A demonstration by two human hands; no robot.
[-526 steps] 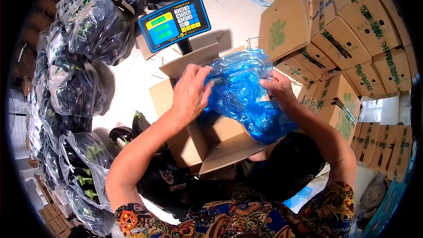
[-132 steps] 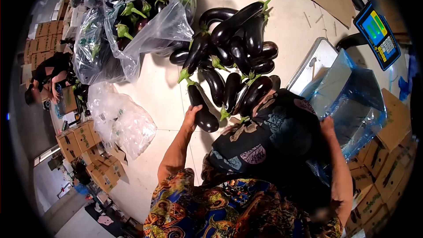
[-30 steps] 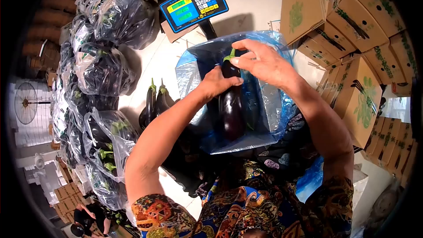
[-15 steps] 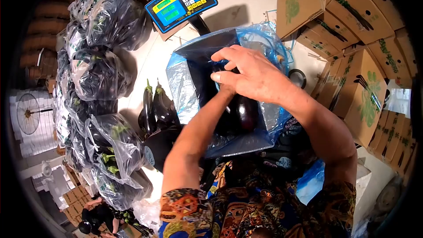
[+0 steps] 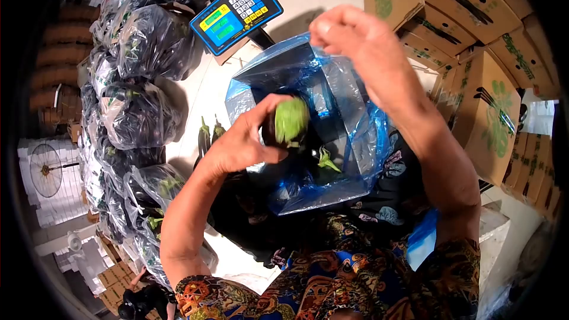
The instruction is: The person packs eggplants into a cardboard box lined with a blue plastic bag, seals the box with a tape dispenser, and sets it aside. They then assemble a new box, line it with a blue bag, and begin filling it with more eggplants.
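Observation:
My left hand (image 5: 240,145) is wrapped round an eggplant (image 5: 290,120), its green cap facing up, above the open mouth of a blue plastic bag (image 5: 351,104). Inside the bag a second eggplant shows its green stem cap (image 5: 327,161); the dark interior hides most of the rest. Over the bag's far rim is my right hand (image 5: 358,38), raised with fingers curled together and smeared by motion. Whether it pinches anything I cannot make out. Left of the bag stand two eggplants (image 5: 204,139), partly covered by my left arm.
A digital scale display (image 5: 237,15) stands beyond the bag. Clear bags of eggplants (image 5: 139,112) are piled along the left. Printed cardboard boxes (image 5: 474,106) are stacked at right. A person in black (image 5: 145,301) is at the lower left.
My left hand has come up from inside the bag, moving left with an eggplant in it. My right hand has risen away toward the far rim, its fingers now drawn together.

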